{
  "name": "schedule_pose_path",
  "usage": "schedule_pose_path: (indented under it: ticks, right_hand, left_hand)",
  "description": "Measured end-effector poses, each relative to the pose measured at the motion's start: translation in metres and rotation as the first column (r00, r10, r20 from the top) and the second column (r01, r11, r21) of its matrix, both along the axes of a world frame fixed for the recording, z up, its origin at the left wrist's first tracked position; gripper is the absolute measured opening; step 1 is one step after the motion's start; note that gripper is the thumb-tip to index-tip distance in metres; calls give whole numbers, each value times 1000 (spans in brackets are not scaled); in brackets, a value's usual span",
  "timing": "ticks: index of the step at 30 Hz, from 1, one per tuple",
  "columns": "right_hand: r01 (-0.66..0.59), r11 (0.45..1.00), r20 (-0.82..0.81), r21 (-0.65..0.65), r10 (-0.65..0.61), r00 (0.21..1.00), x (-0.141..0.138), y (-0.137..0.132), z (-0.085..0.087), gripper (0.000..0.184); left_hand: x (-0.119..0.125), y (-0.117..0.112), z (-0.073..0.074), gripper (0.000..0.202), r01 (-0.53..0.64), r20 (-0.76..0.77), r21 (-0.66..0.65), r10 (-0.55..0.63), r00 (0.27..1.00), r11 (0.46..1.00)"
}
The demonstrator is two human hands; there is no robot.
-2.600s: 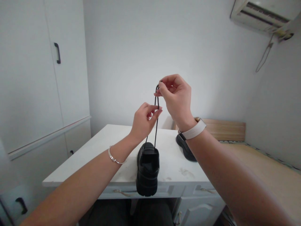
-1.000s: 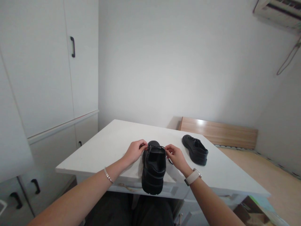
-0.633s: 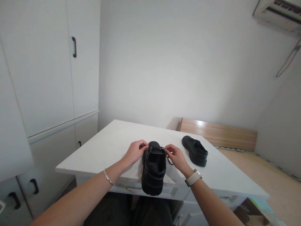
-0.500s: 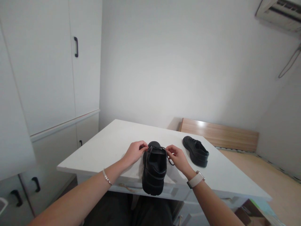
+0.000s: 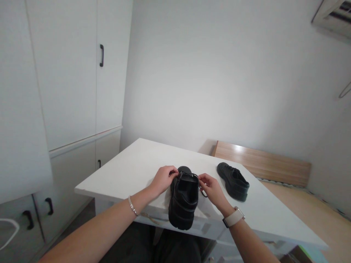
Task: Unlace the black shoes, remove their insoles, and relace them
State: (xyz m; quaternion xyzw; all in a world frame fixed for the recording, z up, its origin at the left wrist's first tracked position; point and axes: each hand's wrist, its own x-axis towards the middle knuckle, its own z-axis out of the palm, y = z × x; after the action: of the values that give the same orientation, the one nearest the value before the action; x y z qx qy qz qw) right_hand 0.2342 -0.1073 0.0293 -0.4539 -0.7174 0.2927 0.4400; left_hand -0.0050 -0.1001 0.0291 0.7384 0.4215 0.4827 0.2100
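A black lace [image 5: 193, 174] pinched on both sides of a shoe [image 5: 183, 204]

The shoe is at the front of the white desk [image 5: 148, 155], upright, toe pointing away and heel showing past the near edge; whether the heel merely overhangs or is propped from below, I cannot tell. The left hand [image 5: 163, 179] is at the left of its opening and the right hand [image 5: 211, 185] at the right. Each grip is closed in a fingertip pinch, both seemingly on the lace, which crosses ahead of the opening; a slack loop hangs below the right fingertips. The exact points of contact are too small to make out.

To handle the lace well, I would keep the pinch light but sure and draw both sides out level, so that the pull comes evenly across the front. The slack loop is best kept clear of the right fingers, as it could snag or twist. With the heel past the edge, a hard tug towards the body might slide or tip the shoe; a sideways pull looks safer.

No brand, label or writing can be read on the shoe, on the other shoe [image 5: 233, 182] standing to the right on the desk, or on the watch [image 5: 234, 218] at the right wrist.
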Motion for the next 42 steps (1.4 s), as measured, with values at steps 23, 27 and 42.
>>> schedule_pose_path:
  ticks: [23,27,42]
  right_hand:
    - [45,999,-113,-19,-47,993,-8,9,-7,44]
    - [24,999,-129,-41,-29,991,-8,7,-6,45]
    - [119,992,-98,36,-115,989,-14,0,-7,40]
  left_hand:
    - [-6,0,16,20,33,-125,-34,-37,991,999]
    - [-5,-4,18,19,-1,-138,-20,-2,990,1000]
    - [-5,0,16,27,51,-135,-7,-51,990,999]
